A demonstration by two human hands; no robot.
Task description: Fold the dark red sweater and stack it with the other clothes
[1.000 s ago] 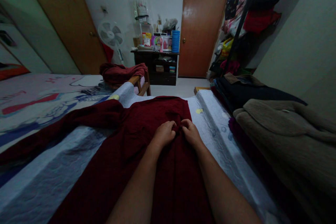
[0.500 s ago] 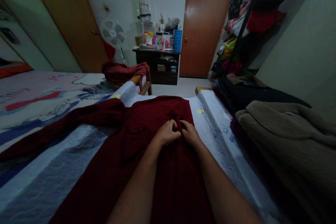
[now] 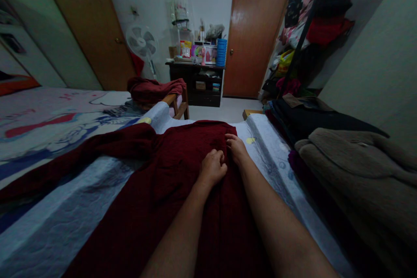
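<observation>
Dark red garment (image 3: 182,147) is laid out on the pale blue quilted cover (image 3: 260,139), w/ one long sleeve (image 3: 107,145) stretched off to the left, over onto the patterned bedding (image 3: 48,117). Both hands are on the upper part of the garment, close together, R a bit farther fwd than L. Left hand (image 3: 213,166) is half closed, fingers curled in and thumb near them, resting on the fabric; can't tell if it's pinching any cloth. Right hand (image 3: 236,147) is looser, fingers partly bent w/ the tips at the fabric nr the garment's right side; its thumb is hard to make out, so can't tell if it's got a grip either. Over on the right there's a thick grey-brown fuzzy garment (image 3: 352,156), w/ folded dark clothes (image 3: 325,115) just behind it and a bit of purple fabric (image 3: 295,160) along its left side. Reddish folded cloth (image 3: 154,89) sits by the wooden rail (image 3: 177,102), past the far end of the sleeve's shoulder. Way back: white fan (image 3: 141,41), dark cabinet (image 3: 195,78) w/ misc. stuff on top, closed brown door (image 3: 257,34), plus hanging bags (image 3: 329,26) on the R. Pic's pretty dim, fyi.
</observation>
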